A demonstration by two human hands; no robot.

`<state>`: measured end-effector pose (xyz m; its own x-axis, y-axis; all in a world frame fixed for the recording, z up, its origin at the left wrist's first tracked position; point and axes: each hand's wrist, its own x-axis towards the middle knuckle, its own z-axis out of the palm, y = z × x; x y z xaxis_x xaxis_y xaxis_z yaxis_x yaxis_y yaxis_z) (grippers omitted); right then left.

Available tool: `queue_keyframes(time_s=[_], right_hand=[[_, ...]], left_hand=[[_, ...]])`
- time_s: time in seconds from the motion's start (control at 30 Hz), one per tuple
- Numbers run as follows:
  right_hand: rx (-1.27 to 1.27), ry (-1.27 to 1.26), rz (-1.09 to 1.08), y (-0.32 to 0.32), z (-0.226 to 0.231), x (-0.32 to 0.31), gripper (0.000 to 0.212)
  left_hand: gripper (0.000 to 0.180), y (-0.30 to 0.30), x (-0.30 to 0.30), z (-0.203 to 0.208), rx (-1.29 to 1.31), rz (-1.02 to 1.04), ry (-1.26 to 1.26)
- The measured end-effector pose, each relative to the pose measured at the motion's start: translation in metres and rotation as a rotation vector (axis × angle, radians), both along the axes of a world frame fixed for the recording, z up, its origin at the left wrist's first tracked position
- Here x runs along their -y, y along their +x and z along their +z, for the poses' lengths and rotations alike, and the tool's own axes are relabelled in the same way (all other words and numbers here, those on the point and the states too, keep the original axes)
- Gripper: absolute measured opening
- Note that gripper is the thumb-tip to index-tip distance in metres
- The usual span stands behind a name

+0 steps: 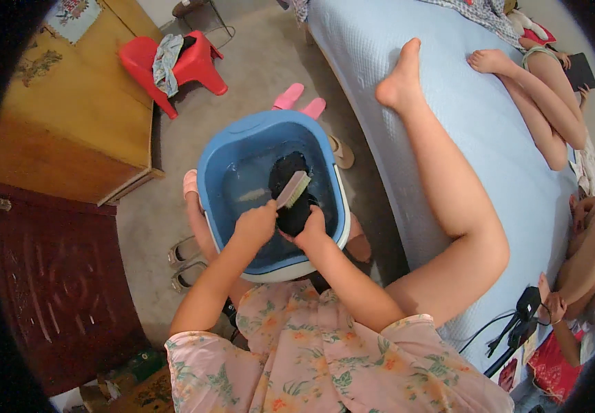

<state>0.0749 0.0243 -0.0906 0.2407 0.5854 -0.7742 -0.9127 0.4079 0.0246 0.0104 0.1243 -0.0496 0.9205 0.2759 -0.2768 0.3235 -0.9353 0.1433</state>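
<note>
A blue basin with a white outer rim (220, 131) stands in front of me, with water in it. My left hand (256, 224) is closed round the handle of a scrubbing brush (290, 191) with a pale pinkish back and light bristles. The brush lies against a black, shoe-shaped item (289, 166) above the water; its exact kind is hard to make out. Gripping the near end of that black item is my right hand (307, 228), thumb on top and the other fingers mostly hidden beneath it.
Pink slippers (288, 96) lie beyond the basin, and beige shoes (189, 277) to its left. A red plastic stool (191, 65) holds clothes beside a yellow wooden cabinet (70, 124). On the right, a bed (352, 62) bears a bent bare leg (442, 165) and other people.
</note>
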Motion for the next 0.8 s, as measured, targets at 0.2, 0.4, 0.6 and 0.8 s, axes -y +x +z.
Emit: queue_keyframes(time_s=[0.2,0.4,0.6,0.8], right_hand=[[0.109,-0.064,0.036,-0.004,-0.009,-0.003,0.039],[0.232,0.215,-0.158,0.003,-0.079,-0.010,0.032],[0.050,0.030,-0.085,-0.003,-0.009,0.001,0.039],[0.031,-0.007,-0.052,0.000,-0.003,0.000,0.046]], left_hand=[[0.018,-0.043,0.032,0.026,-0.007,0.065,-0.188],[0.017,-0.048,0.049,0.047,-0.061,0.057,-0.232],[0.013,-0.040,0.042,0.035,-0.076,0.081,-0.085],[0.015,0.001,0.017,0.013,-0.119,0.183,-0.029]])
